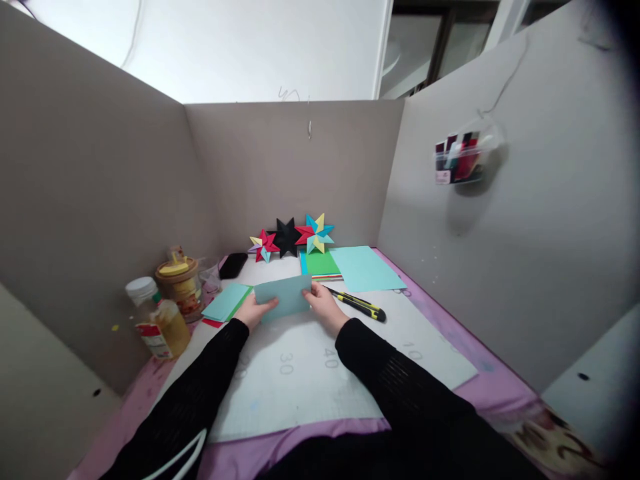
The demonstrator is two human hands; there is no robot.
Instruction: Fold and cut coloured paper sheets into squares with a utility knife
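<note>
Between my two hands a sheet of light blue paper (284, 297) is held tilted up over the white mat. My left hand (254, 310) grips its left edge, thumb across the near face. At the right edge, my right hand (323, 305) pinches the paper with its thumb in front. Just left of my left hand lies a small stack of coloured paper (226, 301), light blue on top, with green and red showing below. A yellow and black utility knife (361, 305) rests on the mat right of my right hand.
Folded paper stars (287, 238) lean along the back wall. Before them lie green paper (320, 264) and a large light blue sheet (369, 268). At left are a black phone (233, 265), a lidded jar (181, 287) and a bottle (163, 327). Grey partitions enclose three sides.
</note>
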